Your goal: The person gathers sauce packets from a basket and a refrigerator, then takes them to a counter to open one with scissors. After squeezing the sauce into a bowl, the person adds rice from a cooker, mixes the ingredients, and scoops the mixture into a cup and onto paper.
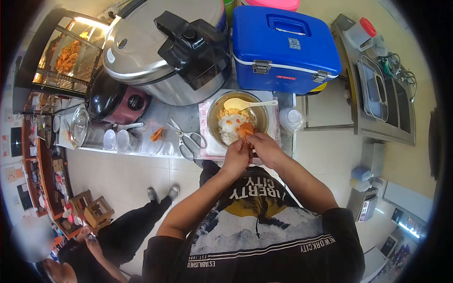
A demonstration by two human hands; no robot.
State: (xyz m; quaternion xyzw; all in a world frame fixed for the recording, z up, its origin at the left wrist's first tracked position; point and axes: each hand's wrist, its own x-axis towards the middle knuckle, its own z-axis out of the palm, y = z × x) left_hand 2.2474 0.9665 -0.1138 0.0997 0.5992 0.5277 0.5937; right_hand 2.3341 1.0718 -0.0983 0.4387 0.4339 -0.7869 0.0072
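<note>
Both hands are together over the near rim of a steel bowl (262, 123). My left hand (237, 154) and my right hand (265, 148) have their fingers closed on a small orange packet (245, 129); the fingertips partly hide it. Below it in the bowl lies white rice (228, 134), dotted with orange bits and yellowish toward the far side. A cream rice paddle (240, 104) rests across the bowl, its handle over the right rim. Left of the bowl are open scissors (185, 140) and a crumpled orange piece (156, 135), perhaps another packet.
A large steel rice cooker (146, 56) and a blue cooler box (285, 52) stand behind the bowl. A smaller dark cooker (118, 99) is at left. Plastic cups (291, 118) sit right of the bowl. Another person (118, 236) is at lower left.
</note>
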